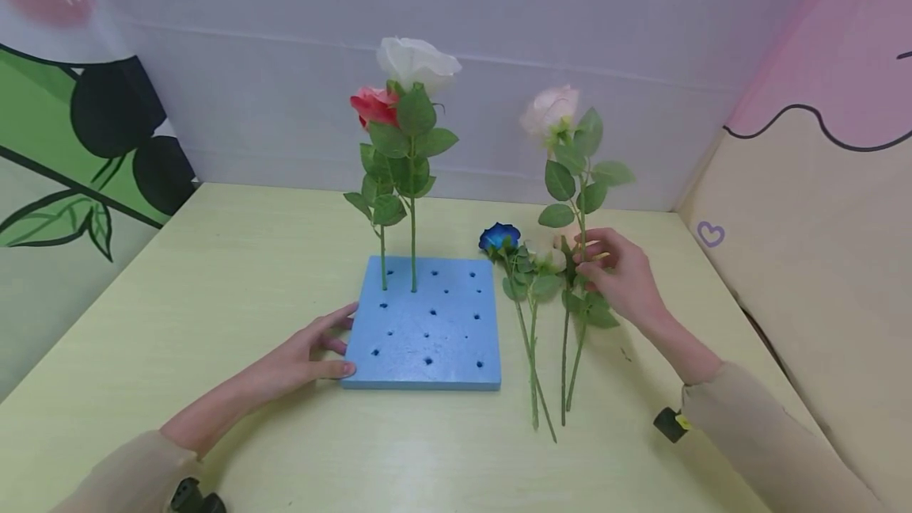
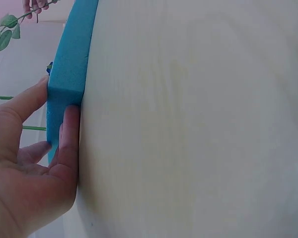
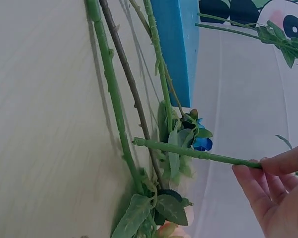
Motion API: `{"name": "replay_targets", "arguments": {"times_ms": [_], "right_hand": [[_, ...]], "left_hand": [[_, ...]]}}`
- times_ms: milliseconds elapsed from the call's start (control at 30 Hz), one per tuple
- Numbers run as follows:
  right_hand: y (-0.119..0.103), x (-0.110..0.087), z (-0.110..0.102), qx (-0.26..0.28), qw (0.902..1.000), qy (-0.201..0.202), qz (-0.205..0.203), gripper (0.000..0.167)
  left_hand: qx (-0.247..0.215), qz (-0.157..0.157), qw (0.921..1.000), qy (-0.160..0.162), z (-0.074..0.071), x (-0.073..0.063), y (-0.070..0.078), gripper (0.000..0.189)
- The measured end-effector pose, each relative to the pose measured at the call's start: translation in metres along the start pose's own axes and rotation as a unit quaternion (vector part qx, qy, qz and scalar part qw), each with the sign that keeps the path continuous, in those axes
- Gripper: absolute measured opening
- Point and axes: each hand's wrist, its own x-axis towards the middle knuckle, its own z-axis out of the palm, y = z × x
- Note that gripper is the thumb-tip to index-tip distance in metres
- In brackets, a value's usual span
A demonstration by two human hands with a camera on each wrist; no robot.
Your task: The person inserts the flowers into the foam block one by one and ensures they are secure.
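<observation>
My right hand (image 1: 621, 271) pinches the stem of a pale pink rose (image 1: 552, 111) between thumb and fingers. The rose stands upright above flowers lying on the table, and its bare stem end (image 3: 188, 152) sticks out below my fingers in the right wrist view. A light-blue board (image 1: 427, 339) with rows of holes lies in the middle. My left hand (image 1: 313, 351) touches its left side, thumb (image 2: 37, 94) at the near corner and fingers along the edge. A white rose (image 1: 416, 63) and a red rose (image 1: 374, 107) stand in the board's far left holes.
Right of the board lie a blue rose (image 1: 499, 237), a cream rose (image 1: 547, 258) and other leafy stems (image 1: 594, 309), their ends toward me. A pale wall (image 1: 285, 101) closes off the far table edge; printed panels stand at both sides.
</observation>
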Motion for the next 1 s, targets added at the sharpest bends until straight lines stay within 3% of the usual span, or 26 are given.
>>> {"name": "replay_targets", "arguments": {"times_ms": [467,1000], "right_hand": [[-0.019,0.015,0.028,0.04,0.9975,0.006,-0.058,0.032],[-0.036,0.023,0.045,0.076,0.9953,-0.009,-0.059,0.031]], "left_hand": [[-0.006,0.001,1.0,-0.001,-0.001,0.0,-0.002,0.092],[-0.004,0.01,0.9999,-0.001,0.0,0.0,-0.001,0.092]]}}
